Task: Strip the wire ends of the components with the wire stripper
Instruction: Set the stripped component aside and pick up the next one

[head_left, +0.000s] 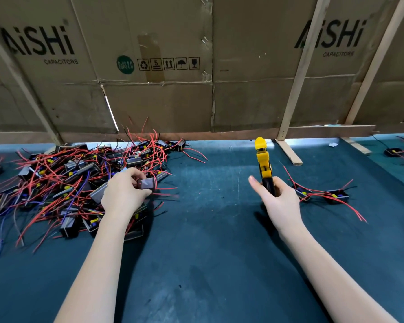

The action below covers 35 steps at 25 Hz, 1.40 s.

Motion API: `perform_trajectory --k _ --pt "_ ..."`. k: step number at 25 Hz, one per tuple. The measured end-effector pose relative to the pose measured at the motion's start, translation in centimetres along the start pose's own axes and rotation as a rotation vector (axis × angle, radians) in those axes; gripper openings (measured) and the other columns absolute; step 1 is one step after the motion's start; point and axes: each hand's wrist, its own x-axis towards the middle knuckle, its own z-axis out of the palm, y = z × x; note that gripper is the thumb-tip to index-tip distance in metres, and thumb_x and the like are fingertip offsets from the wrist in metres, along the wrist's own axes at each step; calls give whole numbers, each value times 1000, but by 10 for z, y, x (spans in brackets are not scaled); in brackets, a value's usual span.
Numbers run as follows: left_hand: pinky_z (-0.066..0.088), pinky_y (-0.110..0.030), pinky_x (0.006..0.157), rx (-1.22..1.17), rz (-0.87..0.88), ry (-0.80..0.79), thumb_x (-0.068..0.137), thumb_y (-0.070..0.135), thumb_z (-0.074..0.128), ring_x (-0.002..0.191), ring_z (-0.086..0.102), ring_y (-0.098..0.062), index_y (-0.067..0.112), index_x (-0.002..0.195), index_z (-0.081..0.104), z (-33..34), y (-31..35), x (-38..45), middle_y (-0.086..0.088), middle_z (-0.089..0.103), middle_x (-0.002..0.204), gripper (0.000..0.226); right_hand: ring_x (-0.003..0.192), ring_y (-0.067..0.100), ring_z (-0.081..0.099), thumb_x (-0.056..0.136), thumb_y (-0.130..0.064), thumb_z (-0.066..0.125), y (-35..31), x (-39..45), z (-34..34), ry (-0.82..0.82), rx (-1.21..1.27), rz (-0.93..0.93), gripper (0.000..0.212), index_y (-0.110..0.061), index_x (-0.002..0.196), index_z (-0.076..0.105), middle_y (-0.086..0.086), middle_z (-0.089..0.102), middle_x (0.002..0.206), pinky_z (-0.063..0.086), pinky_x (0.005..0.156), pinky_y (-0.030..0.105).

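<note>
1. Head view: nearest, the left hand pinches one component at the edge of the pile, fingers curled round it.
2. The right hand grips the yellow wire stripper upright, thumb out.
3. Two components lie just right of it, probably finished; most of the job looks left.
4. Blue worktop, cardboard wall behind.

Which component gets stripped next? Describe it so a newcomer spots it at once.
Start at the big pile of wired components on the left of the blue table. At the pile's right edge, the left hand pinches one component in its fingers. It alone is held; the others lie loose, and the right hand holds the yellow stripper.
</note>
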Motion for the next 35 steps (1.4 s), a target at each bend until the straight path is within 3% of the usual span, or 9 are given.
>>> perform_trajectory --k 3,9,12,16,19,22,26,29,35 --pt "51 -38 78 -71 52 121 77 22 77 89 62 -27 27 74 66 -5 -3 -2 3 69 83 13 62 17 35 78 -57 73 1 0 1 -12 20 13 56 -22 59 34 -8 34 57 29 64 35" --pt "52 -33 75 -143 107 115 80 28 65 78 65 -20 28 70 68 -7 5 -6 10 67 65 10 68 17 44 62 -73 65 1 1 -1 0 18 26 76 -1 80 52 -2 43 66 38 69 35" --pt "49 -31 68 -204 62 160 83 52 52 70 64 -18 25 67 69 -11 3 -7 6 65 53 36 66 17 43 73 -64 70 1 -1 2 -21 23 7 65 -3 75 46 -2 42 64 38 69 35" --pt "46 -31 67 221 141 58 90 28 60 90 63 -28 26 95 71 1 -4 -3 0 69 82 12 65 17 40 79 -56 72 0 1 3 -25 25 -7 61 -4 73 41 -2 39 63 34 67 34" --pt "50 -34 75 265 87 -111 87 17 58 102 62 -29 31 115 67 9 -9 -3 -2 70 101 32 66 17 40 80 -55 72 2 1 3 -21 21 -9 62 -2 74 41 0 39 63 33 67 34" --pt "50 -35 81 300 67 -114 90 25 59 110 61 -30 38 124 62 11 -14 -1 0 70 113 37 65 17 39 80 -54 72 1 -1 6 -34 22 -9 60 -3 73 41 -2 38 62 32 65 35" --pt "42 -32 67 308 95 -38 91 28 61 91 60 -30 30 105 58 14 -14 1 -3 68 101 15 62 17 36 81 -53 72 -2 1 7 -45 21 -17 57 -10 67 37 -6 35 59 30 64 35" --pt "35 -29 59 324 100 32 85 22 66 74 49 -26 23 95 52 14 -13 -3 -2 63 83 18 62 17 37 81 -54 72 -1 0 6 -40 15 -13 58 -10 68 37 -6 36 58 31 64 35" --pt "37 -31 67 58 87 214 84 39 71 84 58 -25 26 93 61 6 -2 -8 3 63 92 19 65 18 39 74 -62 70 0 0 4 -30 33 -10 62 -9 70 38 -3 37 62 34 67 35"
